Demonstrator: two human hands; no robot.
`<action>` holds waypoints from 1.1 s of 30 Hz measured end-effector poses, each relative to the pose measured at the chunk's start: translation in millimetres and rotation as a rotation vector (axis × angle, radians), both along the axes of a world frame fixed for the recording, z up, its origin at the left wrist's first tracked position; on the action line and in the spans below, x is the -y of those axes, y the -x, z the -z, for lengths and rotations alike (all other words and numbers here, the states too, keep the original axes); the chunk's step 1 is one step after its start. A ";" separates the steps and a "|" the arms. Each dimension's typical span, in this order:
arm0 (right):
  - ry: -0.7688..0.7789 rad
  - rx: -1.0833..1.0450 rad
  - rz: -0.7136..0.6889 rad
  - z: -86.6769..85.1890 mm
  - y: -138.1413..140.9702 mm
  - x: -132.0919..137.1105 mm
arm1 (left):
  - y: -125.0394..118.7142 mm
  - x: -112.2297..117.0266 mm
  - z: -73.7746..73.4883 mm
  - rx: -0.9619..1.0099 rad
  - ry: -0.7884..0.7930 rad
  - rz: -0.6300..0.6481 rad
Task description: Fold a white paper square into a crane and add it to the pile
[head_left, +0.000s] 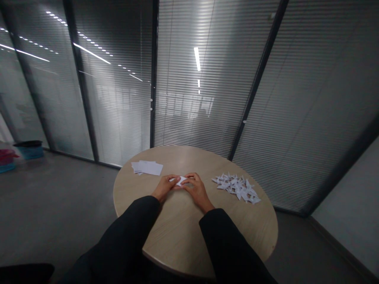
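Observation:
A small folded piece of white paper (181, 181) is held between both hands over the middle of the round table. My left hand (166, 187) pinches its left side, with the thumb lying on top. On the opposite side, my right hand (196, 190) grips the paper with bent fingers. Parts of the paper are covered by the fingers. To the left lies a small stack of white paper sheets (151, 168). A heap of folded white paper shapes with pointed tips (237, 187) sits to the right of my right hand.
The round wooden table (177, 240) stands close to a glass partition with blinds (195, 126). Two bins stand on the floor at far left, a blue one with a black liner (30, 150) and one with a pink liner (7, 159).

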State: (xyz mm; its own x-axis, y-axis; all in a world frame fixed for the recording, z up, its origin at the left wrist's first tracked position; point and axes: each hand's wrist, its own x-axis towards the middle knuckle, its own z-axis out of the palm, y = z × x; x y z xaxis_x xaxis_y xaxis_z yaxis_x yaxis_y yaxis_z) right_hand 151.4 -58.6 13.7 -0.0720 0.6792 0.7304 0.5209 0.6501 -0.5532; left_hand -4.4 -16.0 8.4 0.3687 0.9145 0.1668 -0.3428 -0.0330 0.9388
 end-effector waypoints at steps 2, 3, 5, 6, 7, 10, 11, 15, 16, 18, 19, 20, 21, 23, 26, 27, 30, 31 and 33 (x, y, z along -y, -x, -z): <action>0.010 0.005 0.008 1.1 -1.4 -1.5 | -0.1 1.7 -1.6 0.006 0.010 0.014; 0.014 0.007 0.010 1.6 -2.1 -2.2 | 0.1 2.5 -2.3 0.007 0.012 0.019; 0.020 0.010 0.008 2.6 -3.2 -3.5 | 0.8 3.6 -3.3 -0.002 0.006 0.024; 0.023 0.010 0.004 3.0 -3.6 -4.0 | 1.3 3.8 -3.5 -0.014 0.002 0.022; 0.026 0.010 -0.001 3.2 -3.7 -4.4 | 1.7 3.9 -3.7 -0.028 -0.003 0.018; 0.030 0.008 -0.013 3.5 -3.7 -5.1 | 2.8 4.1 -4.1 -0.068 -0.010 0.013; 0.028 0.007 -0.016 3.3 -3.6 -5.1 | 3.1 4.2 -4.2 -0.072 -0.011 0.016; 0.006 0.004 -0.035 1.2 -3.3 -3.4 | 3.3 3.7 -3.8 -0.046 -0.006 0.034; 0.005 0.007 -0.040 0.3 -3.3 -2.6 | 3.4 3.3 -3.5 -0.046 -0.002 0.032; 0.011 0.016 -0.045 -1.3 -3.2 -1.1 | 3.5 2.4 -3.1 -0.064 0.005 0.029; 0.017 0.021 -0.046 -2.0 -3.1 -0.6 | 3.6 2.1 -3.1 -0.077 0.006 0.028; 0.021 0.025 -0.047 -2.4 -3.1 -0.2 | 3.7 1.9 -3.2 -0.087 0.007 0.026; 0.023 0.025 -0.046 -2.6 -3.1 -0.1 | 3.7 1.8 -3.4 -0.092 0.005 0.027; 0.027 0.022 -0.039 -2.4 -3.1 -0.5 | 3.8 2.3 -4.0 -0.094 -0.001 0.030; 0.032 0.008 -0.025 -2.0 -3.1 -1.6 | 3.5 3.3 -4.8 -0.101 0.002 0.038; 0.031 0.001 -0.020 -2.0 -3.1 -1.8 | 3.4 3.4 -4.9 -0.104 0.006 0.038; 0.030 -0.041 -0.020 -2.3 -3.2 -2.1 | 3.2 2.7 -4.3 -0.104 0.006 0.035; 0.038 -0.056 -0.028 -2.4 -3.3 -2.1 | 3.2 2.1 -3.9 -0.099 0.000 0.032; 0.060 -0.083 -0.049 -2.3 -3.8 -2.2 | 3.2 0.8 -2.8 -0.088 -0.010 0.023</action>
State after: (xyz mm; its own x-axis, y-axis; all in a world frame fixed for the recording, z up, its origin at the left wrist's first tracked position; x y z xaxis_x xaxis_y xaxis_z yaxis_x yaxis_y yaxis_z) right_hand 155.2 -56.4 16.0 -0.0471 0.7188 0.6936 0.4406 0.6381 -0.6314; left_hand -7.6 -16.7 11.2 0.4027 0.9042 0.1425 -0.2601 -0.0362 0.9649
